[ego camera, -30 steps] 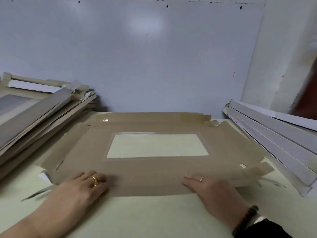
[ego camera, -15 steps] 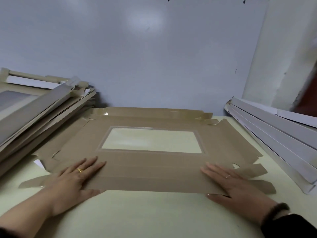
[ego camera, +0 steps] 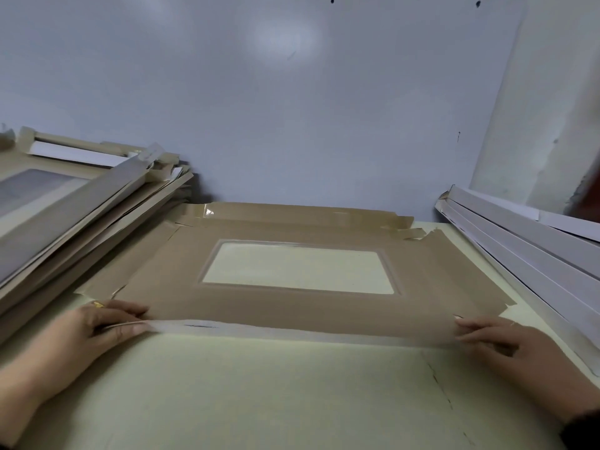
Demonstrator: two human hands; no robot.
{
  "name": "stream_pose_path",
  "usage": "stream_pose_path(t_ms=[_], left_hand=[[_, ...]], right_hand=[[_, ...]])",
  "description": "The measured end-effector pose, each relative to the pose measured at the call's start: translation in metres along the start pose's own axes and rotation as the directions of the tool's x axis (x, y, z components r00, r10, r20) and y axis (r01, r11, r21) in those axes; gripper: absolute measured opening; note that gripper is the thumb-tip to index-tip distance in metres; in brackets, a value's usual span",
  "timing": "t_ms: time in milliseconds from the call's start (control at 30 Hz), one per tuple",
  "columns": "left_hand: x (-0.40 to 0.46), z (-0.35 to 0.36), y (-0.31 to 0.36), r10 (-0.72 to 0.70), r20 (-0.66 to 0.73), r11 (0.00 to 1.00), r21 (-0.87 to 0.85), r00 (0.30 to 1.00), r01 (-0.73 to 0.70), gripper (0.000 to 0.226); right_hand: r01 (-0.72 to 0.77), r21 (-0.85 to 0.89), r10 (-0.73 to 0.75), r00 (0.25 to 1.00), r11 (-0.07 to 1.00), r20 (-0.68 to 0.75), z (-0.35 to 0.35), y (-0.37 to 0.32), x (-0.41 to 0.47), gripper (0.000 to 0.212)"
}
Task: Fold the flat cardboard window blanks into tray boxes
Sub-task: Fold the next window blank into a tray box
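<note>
Biggest risk from here, I reckon: the near flap creases crooked if one hand lifts quicker than the other, or the window film buckles. The blank [ego camera: 292, 306] lies flat on the table [ego camera: 259, 401], stretched between both hands. It's brown card with a clear window, white underside showing along the near edge. Left hand [ego camera: 97, 329] and right hand [ego camera: 506, 342] each pinch that flap at opposite ends.

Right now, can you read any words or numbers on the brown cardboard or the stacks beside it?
No text can be read anywhere.
Brown cardboard window blank: plain, with only a short dark smudge on its white turned-up near flap, no letters.
Brown folded stack: no print visible.
White stack: no print visible.
Pale wall: only specks.
</note>
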State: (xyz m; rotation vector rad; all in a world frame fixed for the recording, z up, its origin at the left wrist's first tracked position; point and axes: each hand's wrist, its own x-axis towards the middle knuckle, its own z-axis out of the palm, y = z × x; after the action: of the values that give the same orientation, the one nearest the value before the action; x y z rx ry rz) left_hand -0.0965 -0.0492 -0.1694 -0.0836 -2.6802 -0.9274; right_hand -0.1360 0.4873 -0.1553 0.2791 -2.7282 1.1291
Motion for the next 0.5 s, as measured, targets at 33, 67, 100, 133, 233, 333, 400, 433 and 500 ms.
stream_pose_path(t_ms=[33,67,100,133,233,333,400,433,500], left_hand=[[-0.001,-0.001,0.005,-0.014,-0.008,0.999,0.036,1.0,0.014,0.053],[-0.002,-0.002,0.009,-0.017,-0.015,0.997,0.077,1.0,0.018,0.05],[-0.002,-0.003,0.012,-0.017,-0.028,0.992,0.126,0.999,0.02,0.044],[-0.003,-0.003,0.015,-0.008,-0.046,0.985,0.17,0.999,0.016,0.035],[-0.006,0.001,0.018,-0.015,-0.084,0.965,0.258,0.996,0.036,0.007],[-0.005,0.0,0.023,-0.05,-0.098,0.928,0.363,0.994,0.082,0.033],[-0.003,0.002,0.028,0.004,-0.099,0.873,0.486,0.995,0.045,0.027],[-0.003,0.005,0.032,0.02,-0.084,0.855,0.519,0.996,0.026,0.023],[-0.001,0.008,0.039,-0.01,-0.089,0.842,0.537,0.996,0.056,0.018]], right_hand=[[0.006,-0.037,-0.008,0.999,0.999,-0.053,0.0,-0.002,0.0,0.046],[0.006,-0.08,-0.014,0.995,0.997,-0.097,0.0,-0.004,-0.001,0.032],[-0.003,-0.112,-0.012,0.991,0.994,-0.134,0.0,-0.005,-0.001,0.024],[-0.006,-0.147,-0.017,0.988,0.989,-0.153,0.0,-0.004,-0.001,0.024],[-0.046,-0.261,-0.006,0.981,0.964,-0.196,0.001,-0.003,-0.001,0.037],[-0.134,-0.378,0.046,0.971,0.916,-0.234,0.0,-0.008,0.0,0.045],[-0.187,-0.446,0.073,0.963,0.875,-0.26,-0.001,-0.01,0.0,0.044],[-0.204,-0.491,0.072,0.959,0.847,-0.274,-0.001,-0.01,0.001,0.042],[-0.227,-0.605,0.04,0.951,0.763,-0.307,0.0,-0.012,0.003,0.032]])
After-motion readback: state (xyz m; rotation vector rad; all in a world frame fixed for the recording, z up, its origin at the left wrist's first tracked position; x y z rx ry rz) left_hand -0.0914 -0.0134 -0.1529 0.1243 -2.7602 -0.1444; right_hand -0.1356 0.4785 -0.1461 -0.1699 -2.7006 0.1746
